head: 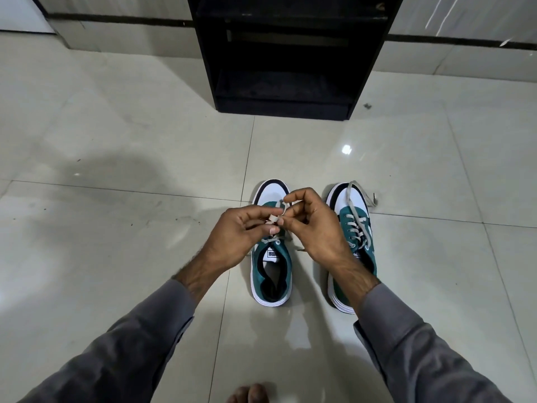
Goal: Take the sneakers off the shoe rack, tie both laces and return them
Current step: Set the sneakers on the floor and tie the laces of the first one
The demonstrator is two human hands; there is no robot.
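The left sneaker (271, 248) sits on the floor (116, 228), toe pointing at the shoe rack (290, 53). It is green with a white toe and a white sole. Its grey lace (274, 221) is pulled up over the tongue, and both hands meet there. The left hand (241, 237) pinches a bit of the lace, fingers (273, 229) squeezed together on it. The right hand (311, 225) pinches the other bit, its fingers (286, 210) also tight on the lace. A small loop shows between them, so I think the bow is being made, but it does not look pulled tight yet.

The lace is thin and floppy. If one hand lets go too soon, the loop could slip out and the knot would fall open. If one side gets pulled harder, the bow could come out crooked, or a loose end could slide right through.

The right sneaker (353, 242) stands just beside the first one, not touching it. It looks the same, green and white. Its lace (359, 205) is not tied. It lies loose over the toe, and one end trails onto the floor. So that shoe looks like it needs doing too.

The shoe rack is black and stands well apart, past the shoes. I cannot see anything on its shelves. They are too dark. Grey sleeves (130, 344) cover both arms. A bare foot (250, 394) peeks in at the bottom edge.
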